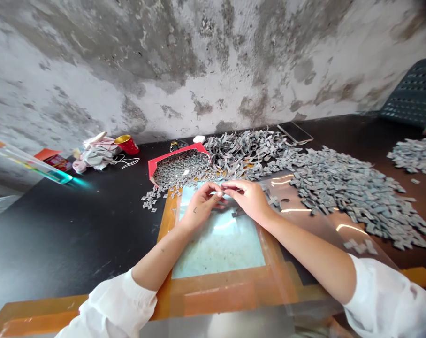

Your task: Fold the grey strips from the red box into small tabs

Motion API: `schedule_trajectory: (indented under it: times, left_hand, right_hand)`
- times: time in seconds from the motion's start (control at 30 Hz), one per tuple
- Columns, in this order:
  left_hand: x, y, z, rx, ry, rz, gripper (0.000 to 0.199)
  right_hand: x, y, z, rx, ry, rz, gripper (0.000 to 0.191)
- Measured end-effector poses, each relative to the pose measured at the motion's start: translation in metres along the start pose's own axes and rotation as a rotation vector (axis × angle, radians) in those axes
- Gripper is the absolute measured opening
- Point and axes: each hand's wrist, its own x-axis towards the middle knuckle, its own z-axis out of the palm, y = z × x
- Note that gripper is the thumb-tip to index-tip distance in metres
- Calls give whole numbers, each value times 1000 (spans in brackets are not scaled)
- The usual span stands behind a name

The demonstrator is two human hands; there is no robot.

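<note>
Both my hands meet over a pale blue sheet (218, 251) under clear plastic, their fingertips nearly touching. My left hand (201, 205) is closed in a pinch of thumb and forefinger. Facing it, my right hand (251, 198) pinches at the same spot. Whatever lies between the fingertips is small, dark and mostly hidden. Just beyond the hands, a red-edged open box (179, 152) holds many small grey buckle-like pieces (185, 169), some spilling out in front. A heap of grey fabric strips (248, 148) lies behind my right hand, and shorter grey pieces (350, 188) spread to its right.
A phone (295, 133) lies near the wall. Another grey pile (415, 156) and a dark perforated basket (412, 91) are at right. At left are a red cup (126, 144), crumpled cloth (98, 152) and a clear tube (40, 164). Orange tape (213, 298) borders the sheet.
</note>
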Motion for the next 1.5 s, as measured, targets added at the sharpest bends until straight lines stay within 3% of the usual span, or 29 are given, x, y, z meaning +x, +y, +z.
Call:
schedule_trajectory:
  times: [0.13, 0.23, 0.53, 0.83, 0.97, 1.2, 1.33, 1.5]
  left_hand:
    - [2, -1, -3, 18, 153, -70, 39]
    - [3, -2, -6, -20, 204, -107, 38]
    - [1, -2, -2, -33, 177, -101, 32]
    - [-1, 4, -6, 314, 247, 60, 22]
    - [-3, 6, -5, 421, 262, 85, 18]
    - [-7, 12, 5, 426, 190, 96, 25]
    - [-8, 13, 9, 480, 233, 89, 21]
    - [-6, 11, 10, 319, 213, 17, 24]
  right_hand:
    - [-2, -4, -4, -213, 117, -117, 37]
    - [-2, -6, -6, -268, 140, -171, 17]
    - [-4, -6, -1, -245, 75, -147, 13]
    - [-1, -2, -2, -105, -29, -162, 11]
    - [-1, -6, -5, -194, -71, -204, 9]
    - [-2, -10, -8, -334, -5, -169, 4]
    - [-3, -10, -7, -313, 19, -155, 3]
    - [-3, -12, -5, -194, 22, -116, 4]
